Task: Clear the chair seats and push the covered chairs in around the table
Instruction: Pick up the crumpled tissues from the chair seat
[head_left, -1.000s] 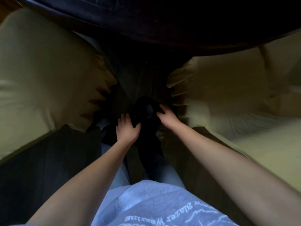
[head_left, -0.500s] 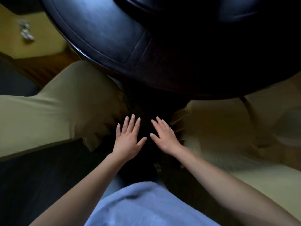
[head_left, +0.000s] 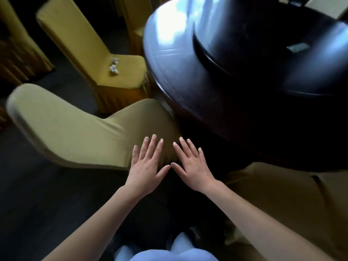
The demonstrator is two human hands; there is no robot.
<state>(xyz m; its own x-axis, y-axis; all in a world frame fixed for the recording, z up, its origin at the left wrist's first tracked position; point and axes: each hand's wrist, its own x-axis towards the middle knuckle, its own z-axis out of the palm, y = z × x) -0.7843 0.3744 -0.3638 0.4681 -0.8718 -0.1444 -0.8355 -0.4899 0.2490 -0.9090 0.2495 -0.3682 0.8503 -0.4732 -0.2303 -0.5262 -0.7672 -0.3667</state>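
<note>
The room is dim, with a dark round worktop (head_left: 188, 81). The near chair (head_left: 84, 132) stands beside its edge. My left hand (head_left: 146, 164) and right hand (head_left: 192, 164) hover spread flat, holding nothing. Crumpled paper (head_left: 114, 66) lies on the farther chair (head_left: 120, 72); if I push it in first, the paper may slip down.

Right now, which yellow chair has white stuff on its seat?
The upright yellow fabric-covered chair left of the dark round table holds crumpled white scraps; the nearer chairs' seats look bare.

L hand (head_left: 146, 166) – flat, fingers spread, palm down | R hand (head_left: 190, 162) – same | thumbs nearly touching, both forearms extended
</note>
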